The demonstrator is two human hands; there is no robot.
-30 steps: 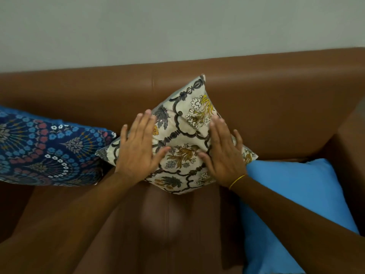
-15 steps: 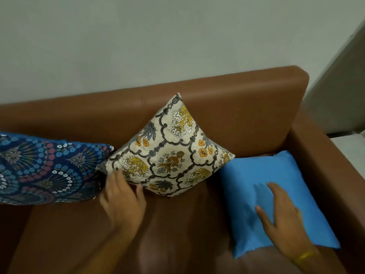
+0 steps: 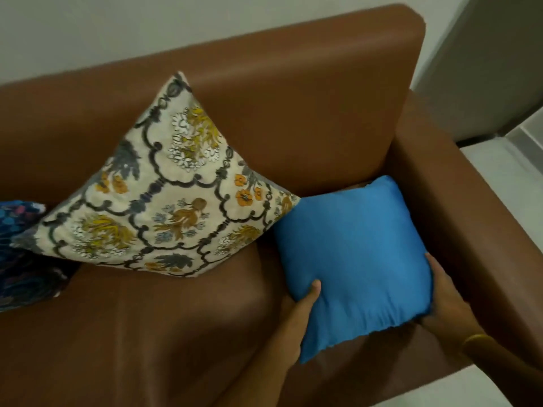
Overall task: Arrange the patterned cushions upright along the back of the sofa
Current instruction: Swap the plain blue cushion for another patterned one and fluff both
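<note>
Currently blue cushion [image 3: 355, 259] lies flat on sofa [image 3: 293, 92] seat, right end. Left hand [image 3: 296, 315] and right hand [image 3: 443, 298] clasp its near corners. Judged light, soft, compressible; grip edges firmly. Floral cushion [image 3: 164, 207] already leans against backrest.

Three cushions sit on the sofa [image 3: 293, 92]; the floral cushion [image 3: 164, 207] leans against its back, the peacock-pattern cushion [image 3: 20, 254] left of it, the plain cushion [image 3: 358, 259] right, beside the armrest [image 3: 470, 230].
</note>
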